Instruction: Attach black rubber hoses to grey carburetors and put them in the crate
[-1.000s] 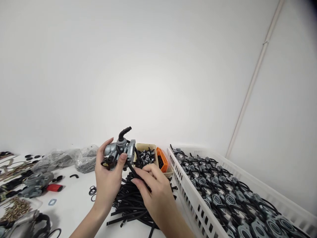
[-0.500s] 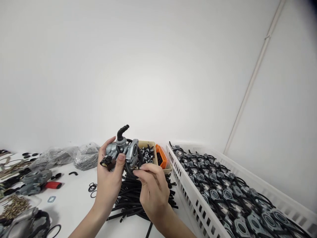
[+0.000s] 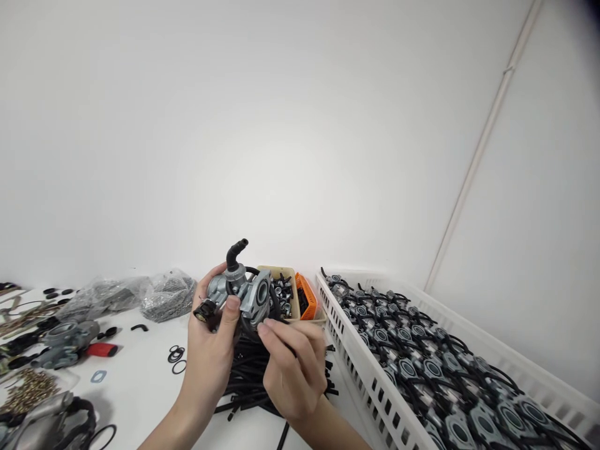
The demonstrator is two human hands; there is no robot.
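Note:
A metal carburetor (image 3: 244, 294) is up above the table, gripped by my left hand (image 3: 212, 340) with the thumb across its front. A bent black rubber boot (image 3: 235, 255) sticks up from its top, and a black knob (image 3: 204, 310) shows at its left. My right hand (image 3: 295, 362) has its thumb and fingers pinched at the underside of the carburetor, by the black hose (image 3: 274, 301) that loops around it. The fingers hide what exactly they grip there. Below both hands lies a pile of black hoses (image 3: 253, 378).
A white crate (image 3: 365, 381) full of carburetors stands on the right. Behind the hands are a cream bin (image 3: 296, 294) of small parts and an orange basket (image 3: 307, 294). On the left lie bagged parts (image 3: 169, 297), a red-handled tool (image 3: 102, 349), black rings (image 3: 175, 354) and brass screws (image 3: 32, 390).
The carburetor and my left hand have shifted slightly right and down. My right fingers have moved a little, still pinched at the carburetor's underside.

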